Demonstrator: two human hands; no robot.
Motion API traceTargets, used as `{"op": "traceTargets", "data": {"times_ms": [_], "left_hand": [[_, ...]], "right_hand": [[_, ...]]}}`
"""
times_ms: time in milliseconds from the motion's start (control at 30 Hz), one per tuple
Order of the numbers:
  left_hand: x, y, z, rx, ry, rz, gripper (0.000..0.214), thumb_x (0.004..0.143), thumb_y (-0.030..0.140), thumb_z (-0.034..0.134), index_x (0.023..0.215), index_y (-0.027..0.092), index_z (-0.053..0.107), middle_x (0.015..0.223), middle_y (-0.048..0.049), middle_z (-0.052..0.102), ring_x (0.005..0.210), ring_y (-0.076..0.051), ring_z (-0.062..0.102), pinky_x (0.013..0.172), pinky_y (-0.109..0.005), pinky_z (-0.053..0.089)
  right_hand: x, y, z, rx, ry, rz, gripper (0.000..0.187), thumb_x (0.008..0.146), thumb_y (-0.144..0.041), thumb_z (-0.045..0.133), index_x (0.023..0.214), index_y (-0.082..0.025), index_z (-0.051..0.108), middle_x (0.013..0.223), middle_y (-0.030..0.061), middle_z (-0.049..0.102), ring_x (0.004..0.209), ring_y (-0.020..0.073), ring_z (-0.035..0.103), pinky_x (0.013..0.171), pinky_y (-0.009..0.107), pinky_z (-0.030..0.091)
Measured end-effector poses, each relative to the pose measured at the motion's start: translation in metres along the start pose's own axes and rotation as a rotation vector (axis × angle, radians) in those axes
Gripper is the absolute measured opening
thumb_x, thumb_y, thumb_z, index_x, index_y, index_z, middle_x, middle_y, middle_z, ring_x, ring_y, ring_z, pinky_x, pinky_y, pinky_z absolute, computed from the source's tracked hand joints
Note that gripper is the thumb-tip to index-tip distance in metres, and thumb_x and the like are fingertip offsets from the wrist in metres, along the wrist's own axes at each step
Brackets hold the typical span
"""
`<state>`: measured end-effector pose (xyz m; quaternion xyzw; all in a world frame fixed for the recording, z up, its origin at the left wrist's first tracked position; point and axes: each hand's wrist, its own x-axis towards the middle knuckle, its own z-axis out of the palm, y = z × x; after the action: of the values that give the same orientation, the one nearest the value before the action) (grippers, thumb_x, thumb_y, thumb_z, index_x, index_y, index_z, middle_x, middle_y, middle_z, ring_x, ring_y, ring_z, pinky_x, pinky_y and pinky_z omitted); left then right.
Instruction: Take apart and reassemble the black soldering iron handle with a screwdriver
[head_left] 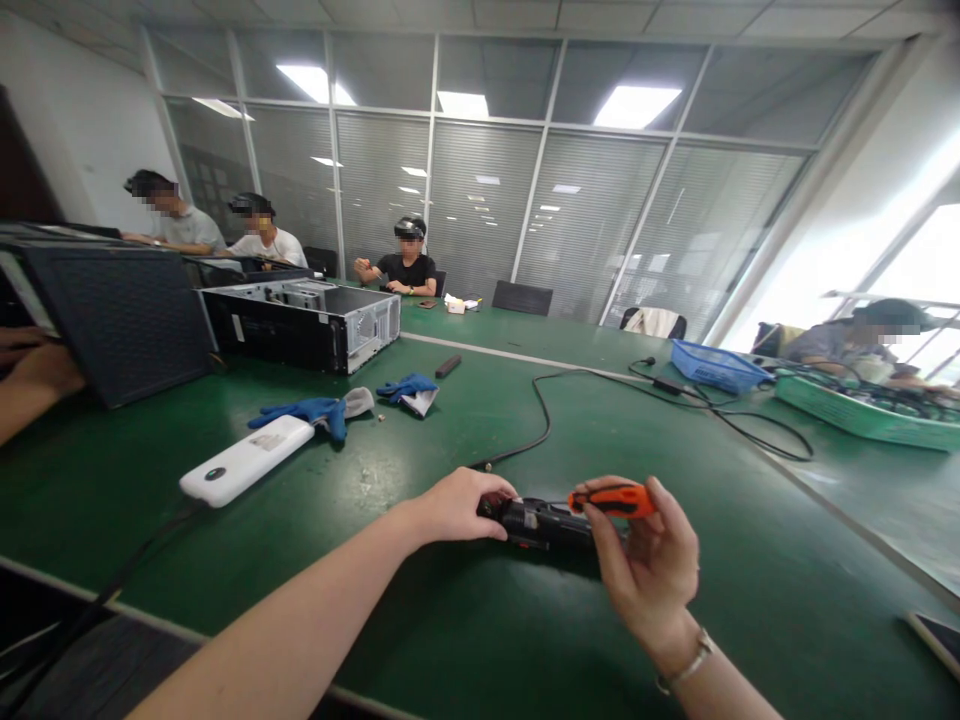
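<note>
A black corded device, perhaps a power tool, lies on its side on the green table. My left hand grips its left end, thumb in front and fingers behind. Above its right part, my right hand is closed on the orange and black handle of a screwdriver. The thin shaft points left over the device's body; whether the tip touches it I cannot tell. A black cable runs from behind my left hand toward the back right.
To the left lie a white power bank and blue-grey gloves. Behind them stand computer cases. A blue basket and a green basket sit at the right. Several people sit around; another person's hand shows at far left.
</note>
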<state>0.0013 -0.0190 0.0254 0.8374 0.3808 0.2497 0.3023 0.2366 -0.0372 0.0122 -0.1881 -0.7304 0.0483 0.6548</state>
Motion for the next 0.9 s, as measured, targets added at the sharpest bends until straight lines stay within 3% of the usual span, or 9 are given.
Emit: {"op": "traceTargets", "data": {"times_ms": [133, 400, 600, 700, 800, 900], "left_hand": [[0.0, -0.002, 0.002, -0.052, 0.001, 0.024, 0.043, 0.069, 0.019, 0.079, 0.111, 0.018, 0.068, 0.1, -0.0033, 0.072, 0.091, -0.02, 0.067, 0.083, -0.026, 0.05], [0.001, -0.009, 0.005, 0.017, 0.033, 0.079, 0.03, 0.07, 0.024, 0.079, 0.095, 0.015, 0.068, 0.086, -0.0001, 0.068, 0.08, -0.017, 0.064, 0.072, -0.023, 0.046], [0.003, -0.012, 0.01, 0.078, 0.067, 0.044, 0.02, 0.07, 0.023, 0.078, 0.081, 0.013, 0.065, 0.077, 0.0009, 0.066, 0.073, -0.016, 0.061, 0.065, -0.021, 0.044], [0.004, -0.014, 0.011, 0.052, 0.07, 0.044, 0.018, 0.07, 0.023, 0.077, 0.082, 0.014, 0.066, 0.081, 0.0004, 0.068, 0.076, -0.017, 0.062, 0.067, -0.022, 0.045], [0.005, -0.017, 0.012, 0.033, 0.062, 0.037, 0.021, 0.07, 0.026, 0.078, 0.082, 0.013, 0.067, 0.082, -0.0002, 0.068, 0.075, -0.017, 0.063, 0.068, -0.022, 0.045], [0.005, -0.018, 0.012, 0.059, 0.066, 0.055, 0.02, 0.072, 0.024, 0.075, 0.085, 0.012, 0.066, 0.081, 0.0003, 0.067, 0.075, -0.016, 0.062, 0.068, -0.022, 0.045]], "right_hand": [[0.001, -0.009, 0.017, 0.033, -0.039, 0.056, 0.07, 0.085, 0.0, 0.058, 0.144, -0.029, 0.035, 0.108, 0.0087, 0.064, 0.093, 0.0209, 0.068, 0.078, 0.041, 0.06], [0.018, -0.021, 0.04, -0.181, -0.25, -0.038, 0.058, 0.09, -0.009, 0.056, 0.142, -0.029, 0.039, 0.104, 0.0063, 0.065, 0.091, 0.0186, 0.066, 0.076, 0.031, 0.059], [0.017, -0.02, 0.05, -0.26, -0.364, -0.047, 0.053, 0.091, -0.016, 0.056, 0.141, -0.028, 0.04, 0.107, 0.0092, 0.062, 0.091, 0.0212, 0.064, 0.076, 0.035, 0.057], [0.019, -0.02, 0.052, -0.271, -0.377, -0.029, 0.049, 0.092, -0.017, 0.056, 0.138, -0.029, 0.043, 0.104, 0.0079, 0.063, 0.088, 0.0204, 0.064, 0.074, 0.034, 0.057], [0.02, -0.021, 0.052, -0.191, -0.403, 0.012, 0.051, 0.095, -0.013, 0.047, 0.142, -0.028, 0.037, 0.111, 0.0081, 0.063, 0.096, 0.0186, 0.065, 0.079, 0.031, 0.057], [0.02, -0.023, 0.05, -0.164, -0.392, 0.01, 0.053, 0.093, -0.014, 0.05, 0.142, -0.026, 0.035, 0.118, 0.0104, 0.06, 0.104, 0.0209, 0.063, 0.084, 0.035, 0.057]]}}
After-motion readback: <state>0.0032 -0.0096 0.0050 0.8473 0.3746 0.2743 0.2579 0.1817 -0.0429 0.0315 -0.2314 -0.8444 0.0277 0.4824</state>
